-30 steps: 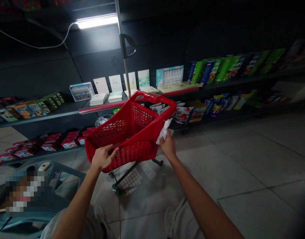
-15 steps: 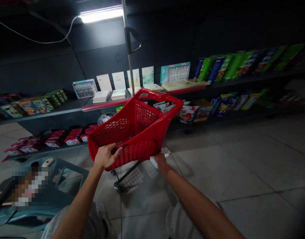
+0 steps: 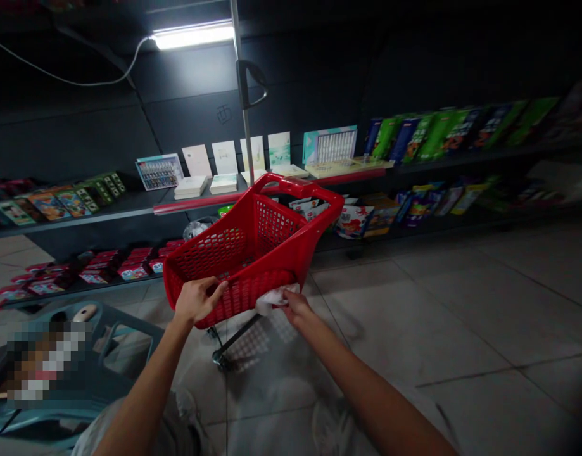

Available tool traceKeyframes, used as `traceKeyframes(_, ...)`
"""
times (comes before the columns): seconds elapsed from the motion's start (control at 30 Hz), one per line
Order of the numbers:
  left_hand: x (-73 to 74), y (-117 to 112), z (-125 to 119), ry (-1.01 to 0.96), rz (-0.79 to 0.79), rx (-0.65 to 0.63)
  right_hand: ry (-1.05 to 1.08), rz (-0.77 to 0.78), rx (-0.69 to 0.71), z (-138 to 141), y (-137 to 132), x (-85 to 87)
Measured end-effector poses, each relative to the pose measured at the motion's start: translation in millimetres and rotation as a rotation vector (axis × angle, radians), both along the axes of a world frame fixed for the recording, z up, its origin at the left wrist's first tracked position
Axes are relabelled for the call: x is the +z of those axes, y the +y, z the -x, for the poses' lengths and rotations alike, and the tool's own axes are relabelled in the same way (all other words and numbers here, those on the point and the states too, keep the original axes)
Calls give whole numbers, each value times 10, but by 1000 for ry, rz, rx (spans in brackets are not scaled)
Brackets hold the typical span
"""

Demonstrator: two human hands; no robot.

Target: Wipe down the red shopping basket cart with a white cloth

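A red plastic shopping cart [image 3: 253, 250] on wheels stands tilted in front of me on the tiled floor. My left hand [image 3: 196, 299] grips the cart's near rim with the fingers curled over the edge. My right hand [image 3: 293, 304] is closed on a crumpled white cloth [image 3: 272, 297] and presses it against the lower outside of the cart's near wall. A tall metal pole with a black handle [image 3: 249, 82] rises behind the basket.
Dark shelves [image 3: 129, 206] along the wall carry boxed goods, cards and packets on two levels. A grey-blue plastic stool or crate [image 3: 105, 342] stands at lower left. Grey floor tiles [image 3: 437, 316] stretch to the right. A tube lamp [image 3: 193, 35] glows overhead.
My right hand with the white cloth went from the cart's right side down to its lower corner, then left along the near wall. My left hand stayed on the rim.
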State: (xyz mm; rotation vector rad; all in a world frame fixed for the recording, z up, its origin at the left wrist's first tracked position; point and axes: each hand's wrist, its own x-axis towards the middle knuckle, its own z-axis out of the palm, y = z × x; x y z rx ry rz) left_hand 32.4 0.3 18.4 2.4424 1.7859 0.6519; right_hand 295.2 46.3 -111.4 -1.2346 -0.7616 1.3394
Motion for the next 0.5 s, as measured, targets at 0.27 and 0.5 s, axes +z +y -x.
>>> traceKeyframes(0.27,22,35,120,-28,-6,29,62,-139,-428,-850,60,585)
traceKeyframes(0.5,-49,148,432,-29,-21,138,-347,-402,-391,-1165,44,883)
